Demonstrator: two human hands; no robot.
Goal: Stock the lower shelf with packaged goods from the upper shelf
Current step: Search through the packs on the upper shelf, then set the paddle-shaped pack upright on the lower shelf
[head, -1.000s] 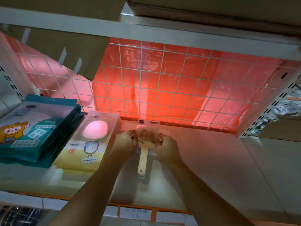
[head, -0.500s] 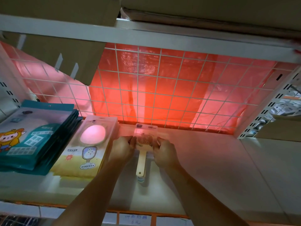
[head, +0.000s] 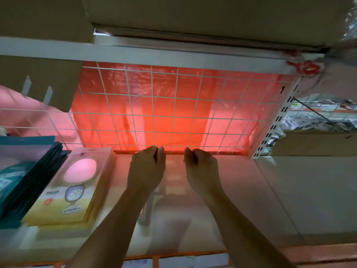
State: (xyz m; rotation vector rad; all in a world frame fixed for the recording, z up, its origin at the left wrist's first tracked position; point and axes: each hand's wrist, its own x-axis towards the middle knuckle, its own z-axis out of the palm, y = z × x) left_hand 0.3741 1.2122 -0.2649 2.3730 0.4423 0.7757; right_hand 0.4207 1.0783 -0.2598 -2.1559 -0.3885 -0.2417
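Observation:
A clear pack with a pale wooden-handled brush (head: 147,210) lies on the lower shelf (head: 241,190); only its handle shows, below my left wrist, and the rest is blurred. My left hand (head: 147,169) and my right hand (head: 201,169) are curled at the back of the shelf, just in front of the white wire grid (head: 173,113). Their fingers pinch at the pack's upper corners. To the left lies a stack of yellow packs (head: 71,190) with a pink oval window. Further left is a stack of teal pouches (head: 23,171).
A red sheet (head: 222,105) glows behind the grid. The upper shelf's edge (head: 173,57) runs overhead with cardboard boxes (head: 212,18) on it. A perforated upright (head: 274,120) bounds the right side, with more goods beyond. Price labels (head: 173,261) line the front edge.
Both hands have pushed the brush pack from the middle of the shelf back to the wire grid. The view has moved closer in.

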